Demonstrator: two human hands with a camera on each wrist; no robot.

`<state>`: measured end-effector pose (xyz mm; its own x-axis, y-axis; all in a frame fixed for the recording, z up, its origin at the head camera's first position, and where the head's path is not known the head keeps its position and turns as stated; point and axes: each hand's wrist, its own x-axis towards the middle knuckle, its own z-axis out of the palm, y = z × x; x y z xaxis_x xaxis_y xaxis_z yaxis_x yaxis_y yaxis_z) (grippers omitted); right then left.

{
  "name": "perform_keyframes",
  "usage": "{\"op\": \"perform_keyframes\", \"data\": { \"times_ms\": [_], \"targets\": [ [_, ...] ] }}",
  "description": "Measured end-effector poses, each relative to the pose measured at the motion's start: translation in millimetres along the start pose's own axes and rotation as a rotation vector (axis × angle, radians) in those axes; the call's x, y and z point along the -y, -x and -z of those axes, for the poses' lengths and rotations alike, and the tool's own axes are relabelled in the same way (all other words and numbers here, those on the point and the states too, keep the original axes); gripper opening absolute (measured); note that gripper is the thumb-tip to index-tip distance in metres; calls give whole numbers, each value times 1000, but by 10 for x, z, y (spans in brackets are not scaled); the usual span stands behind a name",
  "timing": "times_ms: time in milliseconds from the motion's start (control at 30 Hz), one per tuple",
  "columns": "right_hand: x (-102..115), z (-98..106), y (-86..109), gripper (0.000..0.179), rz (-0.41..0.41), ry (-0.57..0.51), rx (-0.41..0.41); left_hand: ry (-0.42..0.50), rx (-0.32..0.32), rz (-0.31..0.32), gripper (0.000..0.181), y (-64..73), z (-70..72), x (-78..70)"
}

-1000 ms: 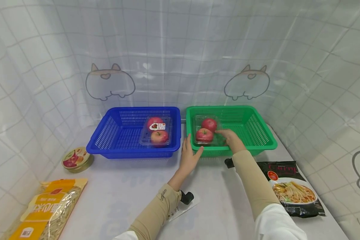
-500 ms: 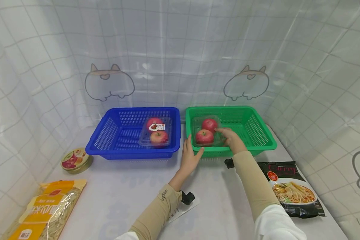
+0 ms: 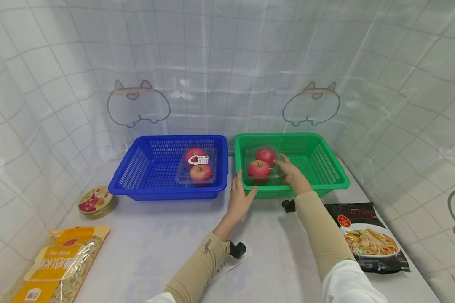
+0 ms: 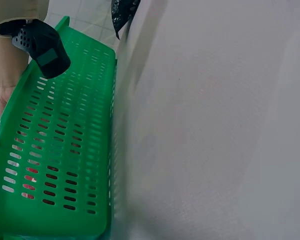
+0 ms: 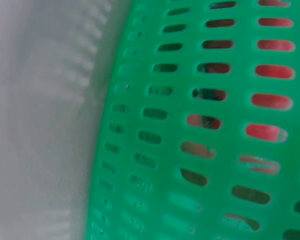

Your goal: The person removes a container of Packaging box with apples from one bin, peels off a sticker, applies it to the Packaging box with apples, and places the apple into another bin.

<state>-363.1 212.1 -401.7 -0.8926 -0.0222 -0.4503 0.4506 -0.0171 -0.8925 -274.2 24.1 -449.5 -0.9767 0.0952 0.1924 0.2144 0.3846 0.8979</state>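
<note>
In the head view, a clear plastic box of apples (image 3: 259,170) sits inside the green basket (image 3: 330,185), near its left end. My right hand (image 3: 293,176) reaches over the basket's front rim and grips the box's right side; the thumb is partly hidden. My left hand (image 3: 239,202) lies at the front left corner of the green basket, its fingers extended along the rim. In the left wrist view the slotted wall of the green basket (image 4: 65,125) fills the left side. Red apples (image 5: 272,72) show through the slots in the right wrist view.
A blue basket (image 3: 167,195) stands to the left, holding another clear box of apples (image 3: 201,172). A round tin (image 3: 97,203) and a yellow noodle bag (image 3: 60,263) lie at left. A black noodle packet (image 3: 368,237) lies at right. Tile-patterned curtains surround the table.
The box of apples in the green basket has risen and tilted slightly. My right hand's fingers have shifted slightly right. My left hand has stayed nearly still.
</note>
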Motion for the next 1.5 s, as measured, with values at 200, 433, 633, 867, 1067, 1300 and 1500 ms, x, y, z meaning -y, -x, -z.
{"op": "perform_keyframes", "data": {
  "times_ms": [200,433,633,867,1067,1300,1500],
  "targets": [
    [-99,63,-86,71,31,-29,-7,-12,25,-3,75,31,9,-10],
    [-34,15,133,67,-2,-112,-31,-3,24,9,74,70,20,-15],
    [122,-65,445,67,-1,-171,-12,-21,7,-8,74,40,36,-29],
    [159,-107,490,67,20,-264,-46,-32,1,-6,73,19,92,-108],
    [215,-275,700,67,76,-303,-99,-55,-60,-59,70,22,154,-217],
    [246,-541,935,68,147,-419,-149,50,-165,-128,71,45,216,-402],
    [195,-804,1077,70,215,-483,-176,337,-150,-70,87,7,249,-578]
  ]
}}
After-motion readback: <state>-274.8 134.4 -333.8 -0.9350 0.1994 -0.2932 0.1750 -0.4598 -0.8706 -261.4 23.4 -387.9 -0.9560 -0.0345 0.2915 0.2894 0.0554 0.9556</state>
